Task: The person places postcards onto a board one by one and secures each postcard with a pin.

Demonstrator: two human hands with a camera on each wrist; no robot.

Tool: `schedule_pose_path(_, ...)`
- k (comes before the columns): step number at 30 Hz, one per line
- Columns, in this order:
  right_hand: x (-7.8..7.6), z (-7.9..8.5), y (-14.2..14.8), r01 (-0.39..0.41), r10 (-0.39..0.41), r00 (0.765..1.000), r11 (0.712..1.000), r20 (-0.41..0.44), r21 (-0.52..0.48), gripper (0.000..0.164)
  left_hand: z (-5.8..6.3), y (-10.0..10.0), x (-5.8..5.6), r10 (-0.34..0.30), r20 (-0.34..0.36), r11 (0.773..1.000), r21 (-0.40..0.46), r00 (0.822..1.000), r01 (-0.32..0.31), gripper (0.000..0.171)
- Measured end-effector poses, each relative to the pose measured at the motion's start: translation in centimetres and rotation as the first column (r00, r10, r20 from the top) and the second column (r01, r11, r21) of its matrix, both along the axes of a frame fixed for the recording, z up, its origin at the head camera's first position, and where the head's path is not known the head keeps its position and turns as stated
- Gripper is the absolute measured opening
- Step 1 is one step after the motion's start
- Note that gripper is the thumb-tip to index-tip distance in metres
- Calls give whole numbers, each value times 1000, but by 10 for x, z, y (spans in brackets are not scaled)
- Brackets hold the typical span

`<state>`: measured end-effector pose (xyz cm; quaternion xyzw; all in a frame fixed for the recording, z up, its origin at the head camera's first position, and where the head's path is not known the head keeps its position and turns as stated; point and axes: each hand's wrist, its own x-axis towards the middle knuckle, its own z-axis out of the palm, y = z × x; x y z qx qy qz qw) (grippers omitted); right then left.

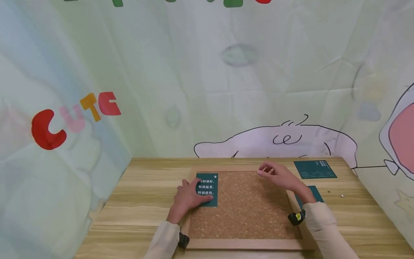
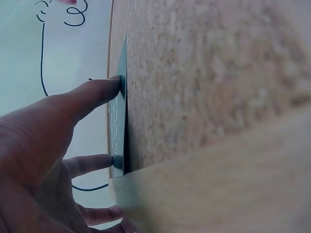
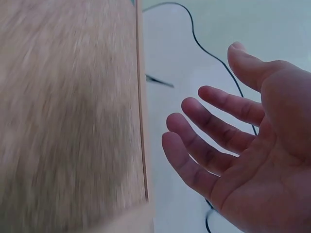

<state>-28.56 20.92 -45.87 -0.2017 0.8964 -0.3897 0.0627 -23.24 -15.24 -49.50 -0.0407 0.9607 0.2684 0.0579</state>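
Note:
A dark green card [image 1: 209, 183] with white printed lines lies at the left end of a wood-framed corkboard [image 1: 252, 212]. A small pale pin head shows at its top right corner. My left hand [image 1: 189, 196] presses the card with thumb and a finger spread apart; in the left wrist view the left hand [image 2: 53, 141] touches the card [image 2: 119, 116] with these tips. Over the board's far right part hovers my right hand [image 1: 278, 175]. The right wrist view shows the right hand [image 3: 233, 141] with loosely bent fingers and nothing in them.
Another dark green card [image 1: 315, 169] lies at the table's back right. A further green card [image 1: 316, 194] is partly hidden by the right forearm. Two small pins, one of them a pale pin [image 1: 342, 196], lie right of the board. A printed curtain [image 1: 161, 90] hangs behind the wooden table [image 1: 129, 208].

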Motion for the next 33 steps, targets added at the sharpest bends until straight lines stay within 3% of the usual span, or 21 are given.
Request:
schedule_pose_path(9, 43, -1, 62, 126, -123, 991, 990, -56, 62, 42, 0, 3, 1, -4, -5, 1000, -4, 1000, 4, 93)
schedule_pose_path(15, 66, -4, 96, 163, -149, 984, 976, -98, 145, 47, 2, 4, 1, 6, -4, 1000, -9, 1000, -6, 93)
schedule_pose_path(22, 77, -13, 123, 281, -274, 959, 912, -65, 298, 70, 4, 2, 3, 4, -12, 1000, -18, 1000, -4, 93)
schedule_pose_path(29, 83, -26, 133, 372, -381, 923, 851, -51, 371, 95, 4, 3, 3, 8, -13, 1000, 0, 1000, -8, 93)
schedule_pose_path(33, 85, -30, 133, 404, -429, 903, 831, -21, 383, 106, 3, 2, 2, 10, -16, 1000, 8, 1000, -10, 93)
